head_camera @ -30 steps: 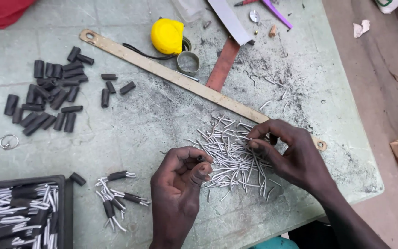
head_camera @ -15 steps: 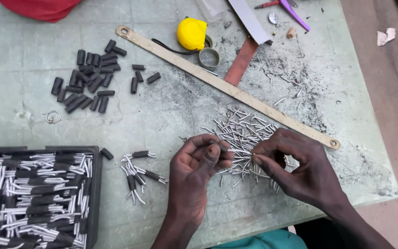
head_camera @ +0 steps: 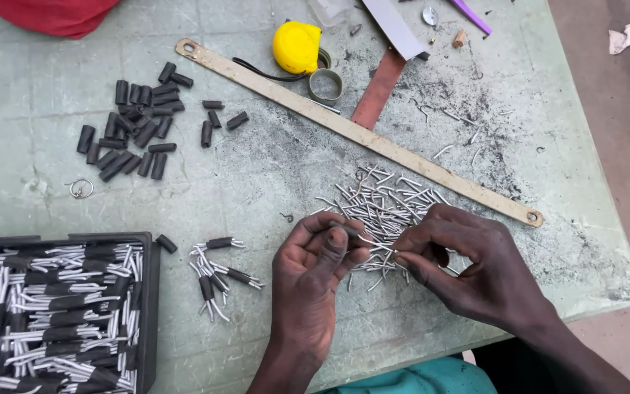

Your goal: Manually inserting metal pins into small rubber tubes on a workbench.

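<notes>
A heap of short silver wire pieces (head_camera: 384,204) lies on the pale green table (head_camera: 271,175). My left hand (head_camera: 315,281) sits at the heap's near edge, thumb and fingers pinched on a few wire pieces. My right hand (head_camera: 468,266) is beside it on the right, fingertips pinching wire pieces at the same spot. A few finished bundles (head_camera: 216,277), wires pushed through black sleeves, lie left of my left hand. A pile of black rubber sleeves (head_camera: 136,128) is at the far left.
A black tray (head_camera: 147,292) full of finished bundles stands at the near left corner. A long cream metal strip (head_camera: 344,128) crosses the table diagonally. Behind it are a yellow tape measure (head_camera: 295,46), a metal ring (head_camera: 325,83) and a red cloth (head_camera: 52,13).
My right hand has moved from the far side of the wire heap toward my left hand, and both now meet at the heap's near edge. The view has shifted left.
</notes>
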